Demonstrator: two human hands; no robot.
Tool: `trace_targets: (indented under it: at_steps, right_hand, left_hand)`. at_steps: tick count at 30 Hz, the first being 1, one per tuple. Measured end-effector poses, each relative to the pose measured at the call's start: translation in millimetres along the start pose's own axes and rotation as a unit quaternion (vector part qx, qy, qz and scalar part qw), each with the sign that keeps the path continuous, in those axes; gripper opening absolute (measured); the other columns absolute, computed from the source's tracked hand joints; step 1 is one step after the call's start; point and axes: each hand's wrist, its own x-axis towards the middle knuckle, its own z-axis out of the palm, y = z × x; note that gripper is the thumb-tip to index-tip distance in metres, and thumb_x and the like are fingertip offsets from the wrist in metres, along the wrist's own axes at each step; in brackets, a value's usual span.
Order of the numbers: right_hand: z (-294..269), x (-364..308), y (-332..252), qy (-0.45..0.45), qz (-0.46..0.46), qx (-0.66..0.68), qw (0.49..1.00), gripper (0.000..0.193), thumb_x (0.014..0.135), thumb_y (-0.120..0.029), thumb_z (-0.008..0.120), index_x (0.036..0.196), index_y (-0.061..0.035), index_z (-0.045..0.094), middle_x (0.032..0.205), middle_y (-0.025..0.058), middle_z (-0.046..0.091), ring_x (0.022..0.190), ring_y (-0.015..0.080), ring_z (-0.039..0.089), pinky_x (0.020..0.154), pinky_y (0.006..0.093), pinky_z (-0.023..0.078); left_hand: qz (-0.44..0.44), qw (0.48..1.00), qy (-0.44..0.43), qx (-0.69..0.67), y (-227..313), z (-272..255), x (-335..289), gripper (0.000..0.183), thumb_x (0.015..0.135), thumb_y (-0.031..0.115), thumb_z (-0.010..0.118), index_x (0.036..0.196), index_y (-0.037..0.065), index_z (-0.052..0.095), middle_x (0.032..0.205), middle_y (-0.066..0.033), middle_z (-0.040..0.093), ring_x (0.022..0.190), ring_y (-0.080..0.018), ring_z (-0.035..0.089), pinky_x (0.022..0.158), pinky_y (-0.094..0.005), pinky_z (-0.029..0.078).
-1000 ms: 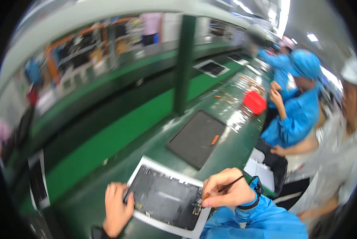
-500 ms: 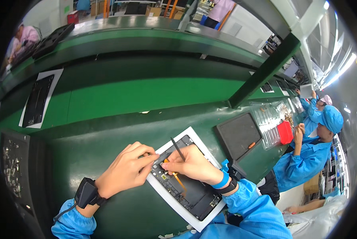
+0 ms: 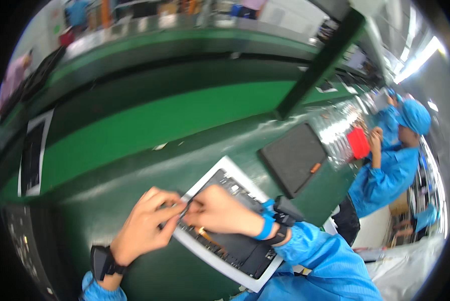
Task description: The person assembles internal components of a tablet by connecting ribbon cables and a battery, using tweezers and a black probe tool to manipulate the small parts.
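An opened flat electronic device, dark with a circuit board and a flat black section, lies tilted on a white sheet in front of me. An orange ribbon cable crosses its inside. My right hand is closed over the device's upper left part, with a thin dark stick-like tool at its fingertips. My left hand meets it at the sheet's left edge, thumb and forefinger pinched close to the tool. What the left fingers pinch is blurred and hidden.
A black foam-lined tray with a small orange piece sits beyond the device. Farther right are a red bin, clear plastic trays and a co-worker in blue. A dark parts tray stands at left; a green post rises behind.
My right hand has moved left toward my left hand, and the tool has swung from upright to between both hands' fingertips. The whole view has shifted and blurred.
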Motion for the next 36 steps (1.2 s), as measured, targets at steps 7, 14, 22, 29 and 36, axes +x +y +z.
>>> trace_targets:
  at_steps: [7,14,22,29,36]
  right_hand:
    - [2.3,-2.2,-8.4,-0.005,0.051,0.018,0.999,0.024,0.078,-0.012,0.067,0.062,0.0059,0.065,0.054,0.0129,0.066,0.049,0.0227,0.067,0.051,0.0375,0.054]
    - [-14.4,-12.5,9.1,-0.046,0.007,0.002,0.999,0.027,0.080,-0.011,0.067,0.060,0.0067,0.065,0.054,0.0143,0.066,0.044,0.0217,0.066,0.044,0.0336,0.052]
    - [-64.3,-110.4,-7.7,0.062,-0.035,-0.118,0.990,0.035,0.087,-0.025,0.071,0.081,0.0087,0.069,0.074,0.0299,0.068,0.073,0.0443,0.071,0.068,0.0477,0.058]
    - [-122.0,-180.1,38.5,0.506,0.039,0.033,0.861,0.026,0.095,-0.020,0.067,0.086,0.0043,0.070,0.064,0.0114,0.069,0.062,0.0156,0.071,0.057,0.0350,0.054]
    - [-90.1,-174.1,39.3,0.280,0.013,0.025,0.959,0.023,0.100,-0.016,0.064,0.110,0.0035,0.069,0.081,0.0092,0.073,0.070,0.0143,0.072,0.067,0.0326,0.057]
  left_hand:
    - [0.007,0.998,-0.013,0.059,17.4,-4.3,-0.3,0.024,0.081,-0.001,0.067,0.104,-0.001,0.074,0.109,-0.0152,0.070,0.100,-0.0338,0.065,0.085,-0.0411,0.054]
    - [0.057,0.987,0.038,0.145,46.5,17.2,-5.1,0.021,0.085,-0.007,0.068,0.104,-0.001,0.070,0.107,-0.0169,0.069,0.099,-0.0365,0.065,0.088,-0.0430,0.054]
    - [0.104,0.970,-0.026,0.216,84.9,19.5,-26.1,0.031,0.084,-0.004,0.067,0.115,0.000,0.070,0.116,-0.0149,0.069,0.107,-0.0366,0.065,0.094,-0.0449,0.052]
    - [0.078,0.968,-0.054,0.231,89.7,12.8,-24.3,0.038,0.084,-0.001,0.066,0.122,0.001,0.069,0.123,-0.0184,0.065,0.112,-0.0386,0.062,0.099,-0.0463,0.050]
    - [0.061,0.971,-0.056,0.225,81.2,19.5,-21.4,0.040,0.084,0.000,0.066,0.124,-0.001,0.068,0.126,-0.0181,0.066,0.115,-0.0390,0.061,0.102,-0.0464,0.049]
